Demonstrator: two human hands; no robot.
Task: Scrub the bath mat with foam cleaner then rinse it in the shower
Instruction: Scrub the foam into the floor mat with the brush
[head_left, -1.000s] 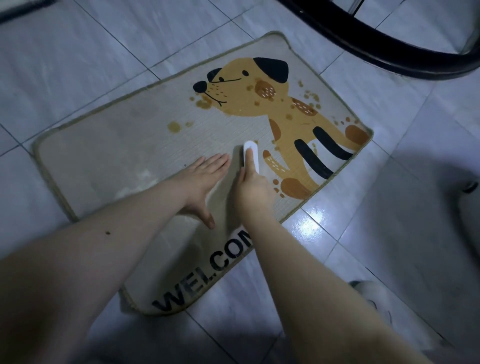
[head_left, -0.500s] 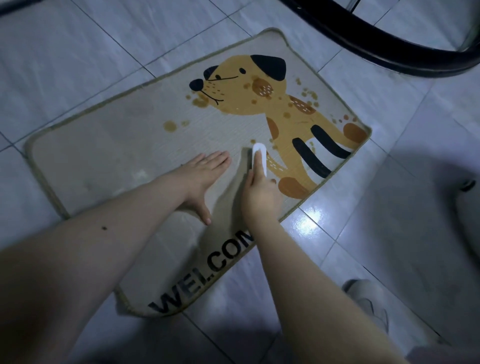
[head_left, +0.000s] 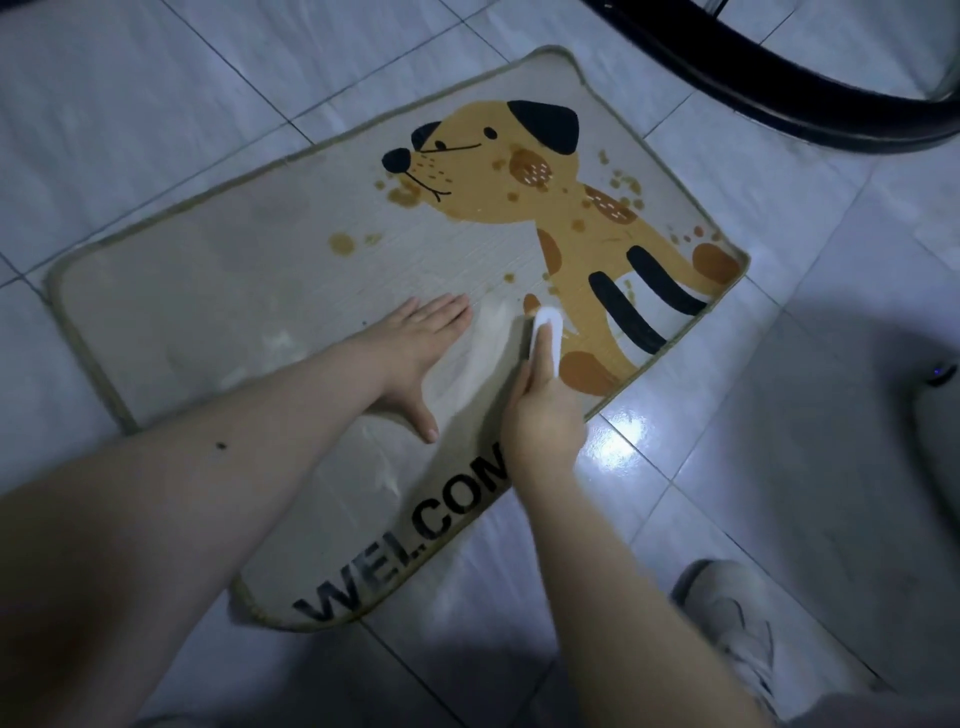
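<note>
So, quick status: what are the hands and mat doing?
Left hand flat on mat. Right hand grips white brush on mat by the dog print. Nothing in the way.

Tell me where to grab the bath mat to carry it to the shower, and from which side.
Probably the corner of the bath mat at the start of WELCOME, nearest the camera, coming from the near side. It lies flat on the tiled floor, so fingers must slide under its bound edge. First the left hand pressing it must lift, and the right hand must set down the white brush.
</note>
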